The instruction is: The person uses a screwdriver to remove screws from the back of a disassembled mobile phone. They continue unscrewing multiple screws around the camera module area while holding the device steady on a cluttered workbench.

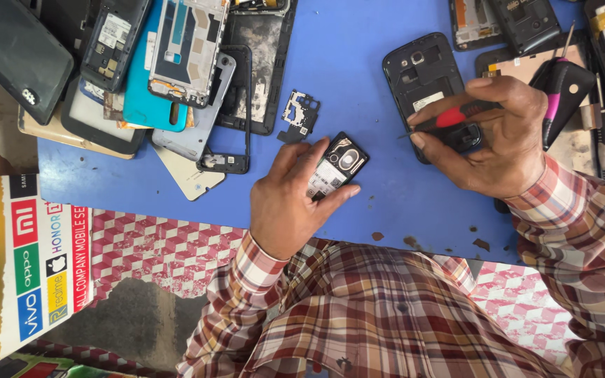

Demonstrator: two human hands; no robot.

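My left hand [290, 197] grips a small black opened phone [339, 165] with its back cover off, holding it just above the blue work surface [358, 77]. My right hand [493, 138] is closed around a screwdriver with a red and black handle [456, 116], its tip pointing left. Under that hand lies a black phone back shell [420, 70] with its insides showing. A small loose metal bracket [298, 114] rests on the blue surface just beyond my left hand.
A heap of phone frames, back covers and a teal case [150, 98] fills the far left. More phone parts and a black and pink tool [563, 87] lie at the far right. A colourful printed banner [29, 266] hangs at the lower left.
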